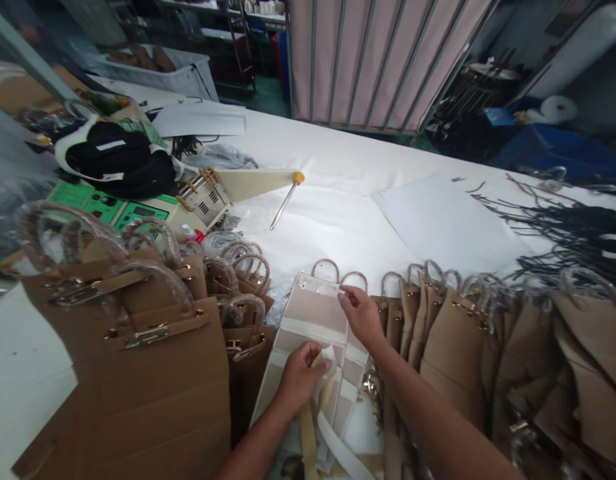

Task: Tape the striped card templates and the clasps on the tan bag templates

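A flat, unassembled handbag [313, 307] lies before me with its beige inner side up and two round handles at its far edge. My left hand [303, 373] is closed around a pale roll of tape [328, 373] over the lower part of the bag. Loose strips [338, 447] hang below that hand, one white and one yellowish. At the upper right corner of the bag is my right hand [361, 315], its thumb and fingers pinched together against the edge. Whatever sits between those fingertips is too small to make out.
Brown handbags [173, 380] with wrapped handles stand at left, and more brown bags [453, 347] crowd the right. Beyond lie a screwdriver [285, 203], a green-panelled machine [153, 210], white sheets [438, 217] and black cords [568, 230]. Metal fittings [372, 387] lie beside the bag.
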